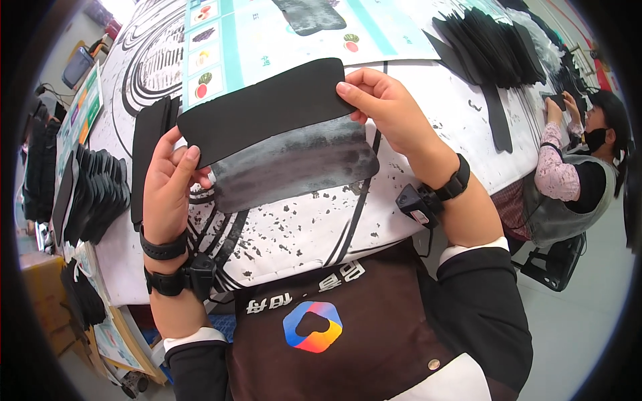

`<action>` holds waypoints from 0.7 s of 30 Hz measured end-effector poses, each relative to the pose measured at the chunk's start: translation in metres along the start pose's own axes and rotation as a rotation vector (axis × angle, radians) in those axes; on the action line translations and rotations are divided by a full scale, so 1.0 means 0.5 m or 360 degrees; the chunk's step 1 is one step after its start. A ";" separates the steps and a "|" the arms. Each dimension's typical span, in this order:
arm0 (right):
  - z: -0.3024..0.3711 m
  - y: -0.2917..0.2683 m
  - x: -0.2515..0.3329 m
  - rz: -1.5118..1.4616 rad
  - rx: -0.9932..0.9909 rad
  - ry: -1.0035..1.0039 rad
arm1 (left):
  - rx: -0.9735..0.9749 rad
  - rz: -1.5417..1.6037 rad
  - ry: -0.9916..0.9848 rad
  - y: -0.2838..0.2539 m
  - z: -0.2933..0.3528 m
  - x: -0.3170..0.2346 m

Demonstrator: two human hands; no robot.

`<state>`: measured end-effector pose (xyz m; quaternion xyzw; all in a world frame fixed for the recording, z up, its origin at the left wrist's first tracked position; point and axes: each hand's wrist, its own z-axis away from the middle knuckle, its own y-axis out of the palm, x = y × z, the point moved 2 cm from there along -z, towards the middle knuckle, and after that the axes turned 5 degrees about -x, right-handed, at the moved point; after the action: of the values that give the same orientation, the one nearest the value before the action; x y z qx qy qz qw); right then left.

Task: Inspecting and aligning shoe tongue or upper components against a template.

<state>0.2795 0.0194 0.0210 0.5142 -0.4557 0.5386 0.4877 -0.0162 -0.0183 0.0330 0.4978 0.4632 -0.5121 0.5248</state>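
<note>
My left hand (167,184) pinches the left end of a flat black sheet piece (267,110) with rounded corners. Its right end is pinched between thumb and fingers of my right hand (381,107). The piece is held at a tilt, its right end farther away. Just below it in view is a second piece, grey and streaked (294,167), similar in outline; its upper edge is hidden behind the black one. Beside my left hand, more long black pieces (148,144) lie in a small pile.
A white cloth with black line patterns and dark flecks covers the table (287,230). Fanned stacks of black pieces lie at the left (100,190) and far right (491,50). A printed sheet (388,40) bears another grey piece (311,15). A co-worker (575,154) sits at the right.
</note>
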 end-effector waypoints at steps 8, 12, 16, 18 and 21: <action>-0.001 0.001 0.000 0.0104 -0.0013 -0.0048 | 0.0069 -0.0027 -0.0028 -0.008 -0.012 0.001; -0.005 0.011 -0.002 0.0061 0.0009 -0.0078 | 0.0075 -0.0009 -0.0043 -0.010 -0.020 0.004; -0.002 0.006 0.007 0.0521 -0.0059 -0.0259 | 0.0031 0.0069 -0.0116 -0.022 -0.025 0.017; 0.006 0.007 0.006 0.0571 -0.0099 -0.0350 | 0.0088 0.0105 -0.0132 -0.026 -0.031 0.028; 0.016 0.003 0.008 0.0499 -0.0090 -0.0332 | 0.0159 0.0061 -0.0183 -0.021 -0.038 0.031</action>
<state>0.2788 0.0113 0.0254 0.4759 -0.5933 0.5387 0.3623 -0.0256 -0.0005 0.0154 0.5019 0.3965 -0.5523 0.5347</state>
